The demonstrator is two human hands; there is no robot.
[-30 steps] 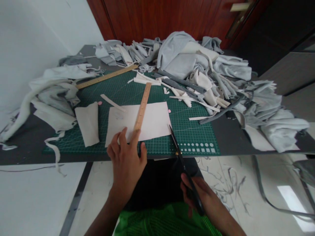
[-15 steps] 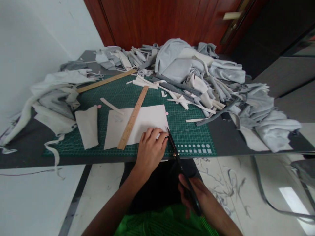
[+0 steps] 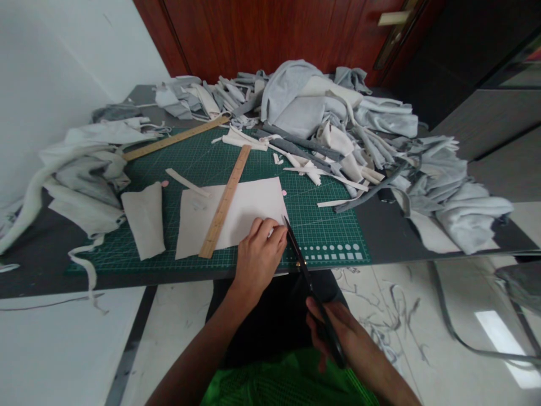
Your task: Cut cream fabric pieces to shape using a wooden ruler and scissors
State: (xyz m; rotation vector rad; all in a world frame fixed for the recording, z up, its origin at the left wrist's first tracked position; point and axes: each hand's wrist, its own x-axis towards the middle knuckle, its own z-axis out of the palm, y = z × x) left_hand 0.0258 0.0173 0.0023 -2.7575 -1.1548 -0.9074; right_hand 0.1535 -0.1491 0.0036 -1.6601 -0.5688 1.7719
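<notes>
My left hand (image 3: 258, 259) lies on the lower right corner of a pale cream fabric sheet (image 3: 249, 206), its fingers pressing the cloth to the mat. A wooden ruler (image 3: 224, 202) lies slanted across the sheet, left of that hand and not touching it. My right hand (image 3: 333, 332) grips black-handled scissors (image 3: 310, 287) below the table edge. Their blades point up and away, with the tip at the sheet's right edge, close to my left fingers.
A green cutting mat (image 3: 325, 225) covers the dark table (image 3: 380, 237). A loose beige fabric piece (image 3: 143, 221) lies left of the sheet. A longer wooden ruler (image 3: 177, 138) and heaped grey and white scraps (image 3: 313, 107) lie behind. Fabric strips litter the floor (image 3: 380, 316).
My left hand has moved right from the ruler's lower end to the sheet's corner. The ruler now slants further, its lower end to the left. The scissors stay near the sheet's right edge.
</notes>
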